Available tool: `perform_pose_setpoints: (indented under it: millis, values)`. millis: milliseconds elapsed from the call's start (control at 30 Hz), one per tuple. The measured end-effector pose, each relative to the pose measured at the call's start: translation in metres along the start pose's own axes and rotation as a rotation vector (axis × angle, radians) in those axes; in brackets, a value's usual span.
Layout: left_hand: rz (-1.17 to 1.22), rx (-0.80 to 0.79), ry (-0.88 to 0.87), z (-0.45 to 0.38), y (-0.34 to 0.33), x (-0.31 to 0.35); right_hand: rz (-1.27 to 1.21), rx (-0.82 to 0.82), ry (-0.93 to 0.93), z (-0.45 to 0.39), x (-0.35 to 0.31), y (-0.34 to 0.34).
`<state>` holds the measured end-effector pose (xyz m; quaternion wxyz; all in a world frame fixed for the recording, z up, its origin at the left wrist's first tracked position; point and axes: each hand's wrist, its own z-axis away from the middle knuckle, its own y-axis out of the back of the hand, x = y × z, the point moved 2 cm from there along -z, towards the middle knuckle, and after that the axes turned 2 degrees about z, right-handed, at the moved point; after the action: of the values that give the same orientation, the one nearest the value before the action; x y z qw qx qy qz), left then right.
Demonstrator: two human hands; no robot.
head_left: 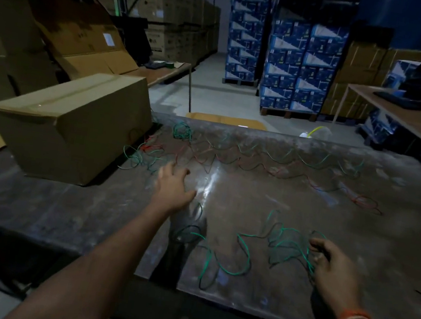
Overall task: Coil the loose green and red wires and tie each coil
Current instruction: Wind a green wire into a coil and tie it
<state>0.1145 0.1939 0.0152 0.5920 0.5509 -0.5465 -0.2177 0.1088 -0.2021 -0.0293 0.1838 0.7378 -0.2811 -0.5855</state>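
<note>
The worn table (297,266) carries everything, with a cardboard box (73,126) at its left. Red wire (277,173) and more green wire snake loosely along the far side, uncoiled. The near green wire (242,250) sprawls toward the right hand (334,271), which pinches its gathered loops, probably starting a coil. The left hand (172,189) reaches out, fingers spread, holding nothing

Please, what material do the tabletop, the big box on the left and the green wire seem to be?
Tabletop: probably metal sheet, dull and scuffed, with a bright glare patch. Box: brown corrugated cardboard, matte, folded flaps and seams. Green wire: likely plastic-coated, smooth, keeping springy loops; right hand pinches it.
</note>
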Motion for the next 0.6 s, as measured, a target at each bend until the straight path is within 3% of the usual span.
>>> perform_pose_setpoints:
  millis: [233, 400, 600]
  values:
    - [-0.089, -0.144, 0.131, -0.084, -0.011, -0.073, 0.111, 0.047, -0.001, 0.017, -0.02, -0.024]
    - [-0.172, -0.243, 0.098, -0.125, -0.028, -0.098, 0.114, 0.052, -0.049, 0.009, -0.027, -0.033]
    - [-0.235, -0.436, 0.127, -0.175, -0.039, -0.126, 0.165, -0.038, -0.029, 0.002, -0.028, -0.045]
